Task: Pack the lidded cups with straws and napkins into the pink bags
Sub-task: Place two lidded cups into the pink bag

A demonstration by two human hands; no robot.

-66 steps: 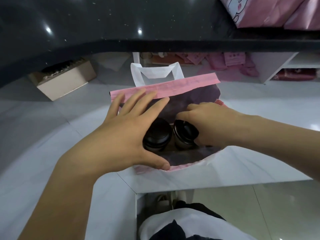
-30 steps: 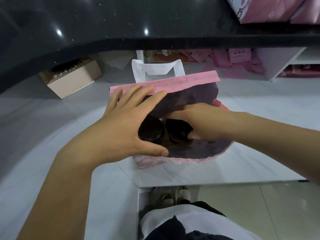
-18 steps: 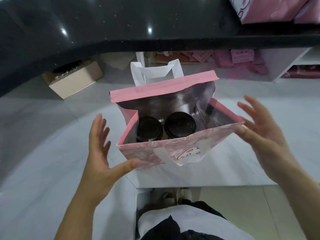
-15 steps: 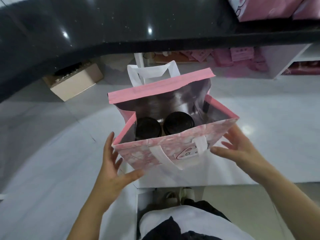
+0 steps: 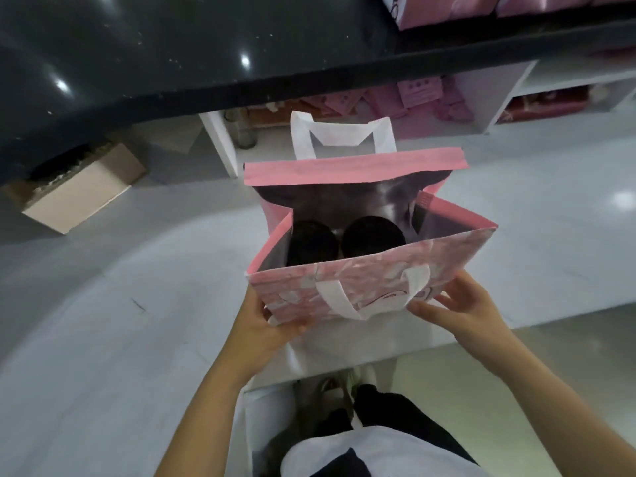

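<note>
A: Where's the pink bag point(image 5: 347, 285) rn?

B: Upright on the white counter point(image 5: 103, 339), near its near edge, mouth wide open. Near wall w/ the printed pattern faces the person; far wall stands higher, its white handle point(image 5: 340, 136) sticking up. Near handle point(image 5: 371, 297) hangs down over the front.

A: Cups?

B: Two cups inside, side by side on the bag's left part: left black lid point(image 5: 311, 244), right black lid point(image 5: 373, 239), touching or just about. Only the lids show; bodies hidden by the near wall. Right part of the bag looks bare, silvery lining.

A: Hands?

B: Left hand point(image 5: 261, 325) grips the bag's near-left bottom corner, thumb across the front, fingers behind and out of sight. Right hand point(image 5: 461, 308) is at the near-right bottom corner, fingers fairly straight against the side, thumb stretched along the front under the handle. It's relaxed, not clenched.

A: Anything else around?

B: Black countertop point(image 5: 172, 46) far side, w/ more pink bags point(image 5: 481, 8) on it at far right. Cardboard box point(image 5: 79, 187) far left below it. Pink stuff on shelves point(image 5: 430, 94) behind, blurry.
</note>
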